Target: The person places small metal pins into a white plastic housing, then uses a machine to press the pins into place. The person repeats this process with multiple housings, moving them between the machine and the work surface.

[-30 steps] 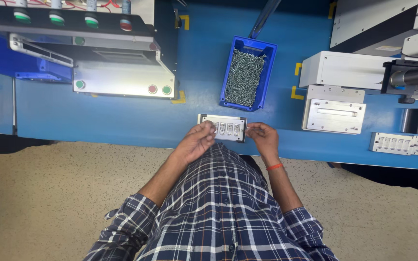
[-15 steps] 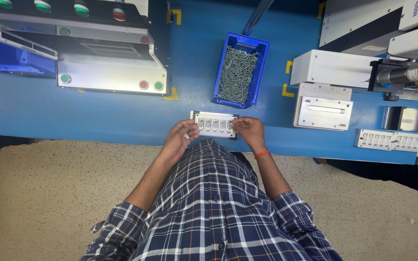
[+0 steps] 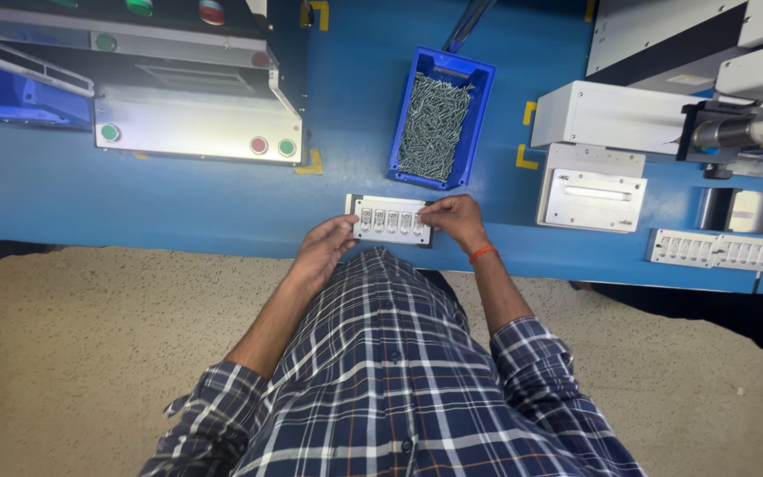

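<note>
Hands (image 3: 327, 250) (image 3: 454, 218) flank white switch plate (image 3: 389, 219); fingertips touching ends

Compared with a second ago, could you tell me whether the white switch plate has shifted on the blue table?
No. The white switch plate lies just below the blue bin of screws, as before, with the left hand and right hand at its ends.

A switch plate (image 3: 389, 219) lies on the table (image 3: 178, 203) at its near edge, between both hands. Behind it stands a bin (image 3: 441, 117) holding screws (image 3: 434, 124). A second plate (image 3: 712, 250) lies far right.
</note>
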